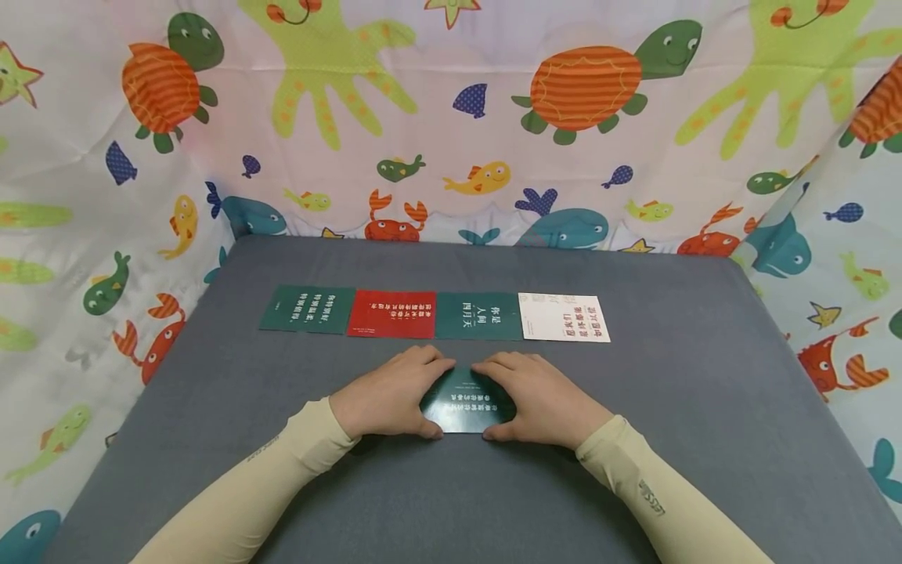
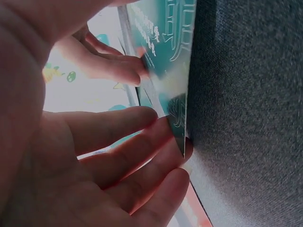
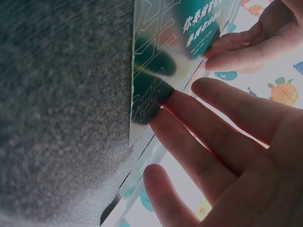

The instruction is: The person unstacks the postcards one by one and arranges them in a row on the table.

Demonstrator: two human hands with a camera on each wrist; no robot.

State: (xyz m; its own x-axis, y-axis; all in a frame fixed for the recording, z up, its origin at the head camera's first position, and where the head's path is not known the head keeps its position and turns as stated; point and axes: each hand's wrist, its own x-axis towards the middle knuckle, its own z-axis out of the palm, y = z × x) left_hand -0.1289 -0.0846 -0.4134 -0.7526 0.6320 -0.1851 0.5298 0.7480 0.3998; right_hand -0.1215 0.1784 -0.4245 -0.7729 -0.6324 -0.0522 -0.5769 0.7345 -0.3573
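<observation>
A glossy dark green card with white characters lies at the middle of the grey table in the head view. My left hand grips its left side, thumb at the near corner and fingers at the far one. On the opposite side my right hand holds it the same way. Faint outlined characters show near the edge of the card in the left wrist view. Fingertips of the right hand touch the card's edge in the right wrist view.
Beyond the hands runs a row of cards: a green card, a red card, another green card and a white card. A curtain printed with sea animals surrounds the grey table at back and sides.
</observation>
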